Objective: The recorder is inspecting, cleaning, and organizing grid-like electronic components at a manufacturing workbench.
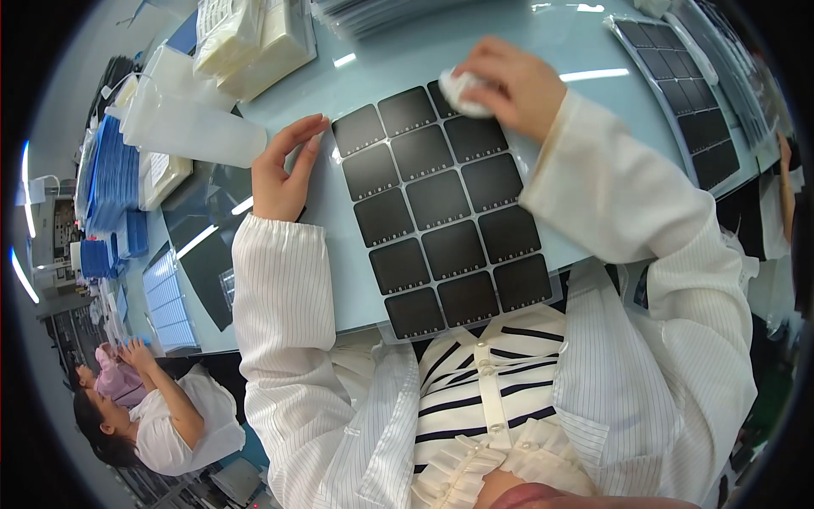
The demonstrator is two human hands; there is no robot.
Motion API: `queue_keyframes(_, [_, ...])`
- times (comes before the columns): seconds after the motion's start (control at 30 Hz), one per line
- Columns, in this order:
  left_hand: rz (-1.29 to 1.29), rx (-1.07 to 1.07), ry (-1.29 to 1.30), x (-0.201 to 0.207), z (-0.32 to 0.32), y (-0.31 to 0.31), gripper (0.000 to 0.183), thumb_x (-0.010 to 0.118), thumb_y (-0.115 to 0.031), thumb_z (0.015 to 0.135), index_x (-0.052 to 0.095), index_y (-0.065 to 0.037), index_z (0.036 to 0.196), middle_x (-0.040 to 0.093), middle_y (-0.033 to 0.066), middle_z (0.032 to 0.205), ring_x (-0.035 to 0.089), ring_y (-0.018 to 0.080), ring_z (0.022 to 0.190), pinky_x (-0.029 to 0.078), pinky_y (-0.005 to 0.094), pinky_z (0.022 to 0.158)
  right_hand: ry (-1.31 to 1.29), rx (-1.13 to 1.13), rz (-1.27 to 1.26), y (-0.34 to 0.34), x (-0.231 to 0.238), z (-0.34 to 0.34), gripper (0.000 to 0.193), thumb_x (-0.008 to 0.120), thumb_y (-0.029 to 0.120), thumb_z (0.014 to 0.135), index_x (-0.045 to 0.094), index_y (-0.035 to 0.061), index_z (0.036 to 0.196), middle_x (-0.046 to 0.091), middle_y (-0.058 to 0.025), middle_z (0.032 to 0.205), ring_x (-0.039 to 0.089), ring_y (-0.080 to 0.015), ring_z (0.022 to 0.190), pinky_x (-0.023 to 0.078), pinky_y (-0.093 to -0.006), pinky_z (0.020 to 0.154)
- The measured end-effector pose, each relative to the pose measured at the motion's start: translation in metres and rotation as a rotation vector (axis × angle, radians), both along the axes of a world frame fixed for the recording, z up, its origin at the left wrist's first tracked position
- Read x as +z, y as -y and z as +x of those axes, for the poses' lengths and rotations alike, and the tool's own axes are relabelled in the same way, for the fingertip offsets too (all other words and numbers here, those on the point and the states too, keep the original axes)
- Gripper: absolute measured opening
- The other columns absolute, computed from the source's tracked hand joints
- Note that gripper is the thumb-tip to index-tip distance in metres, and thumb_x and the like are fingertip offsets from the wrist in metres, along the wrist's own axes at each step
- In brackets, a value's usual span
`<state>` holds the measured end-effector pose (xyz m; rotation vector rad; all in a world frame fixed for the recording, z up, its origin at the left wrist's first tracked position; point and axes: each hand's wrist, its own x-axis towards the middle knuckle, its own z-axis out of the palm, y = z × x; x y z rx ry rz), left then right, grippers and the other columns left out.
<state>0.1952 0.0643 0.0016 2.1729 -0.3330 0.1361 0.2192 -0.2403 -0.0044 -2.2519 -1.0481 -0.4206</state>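
Head view shows, from where I stand, a sheet of dark panels (438,200) lying flat on the pale bench (398,61), in front of the person. The right hand (509,85) is closed around a white wad (464,95), which it holds against the upper right panels. The left hand (284,176) holds nothing; its thumb and fingers are apart, just beside the upper left corner of the sheet. Whether the fingertips really touch this corner, I cannot tell.

My first worry is sliding. The lower end of the sheet seems to reach past the near edge of the bench, so a strong pull toward the body could drag it out and bend it, if the left hand does not press it well. Second, the loose right sleeve (627,187) hangs close at the right side of the sheet; its cuff could rub the panels or catch the border. Also the wad, if it has some grit inside, could scratch the dark surface. Finally, the translucent white container (191,131) is just beside the left hand, and a careless move outward could knock it.
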Motion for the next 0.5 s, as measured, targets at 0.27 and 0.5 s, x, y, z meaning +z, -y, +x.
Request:
queue_keyframes(0.27, [0.008,0.044,-0.019,0.001,-0.006,-0.002,0.025,0.052,-0.003,0.087,0.057,-0.001,0.111,0.064,0.008,0.105,0.057,0.0164,0.104,0.038,0.0277,0.094,-0.104,0.359,-0.186,-0.031,0.019,-0.068,0.017,0.06,0.011,0.073,0.059,0.0073,0.089,0.056,-0.0076,0.081,0.059,-0.0234,0.069,0.051,-0.0339,0.052])
queue_keyframes(0.5, [0.001,0.037,-0.023,0.001,-0.005,-0.003,0.025,0.05,-0.001,0.086,0.057,-0.001,0.111,0.063,0.0087,0.106,0.057,0.0176,0.104,0.039,0.0277,0.093,-0.025,0.142,-0.045,-0.058,0.003,-0.024,0.015,0.059,0.009,0.073,0.059,0.0087,0.087,0.052,-0.0083,0.08,0.056,-0.0251,0.067,0.049,-0.0347,0.058])
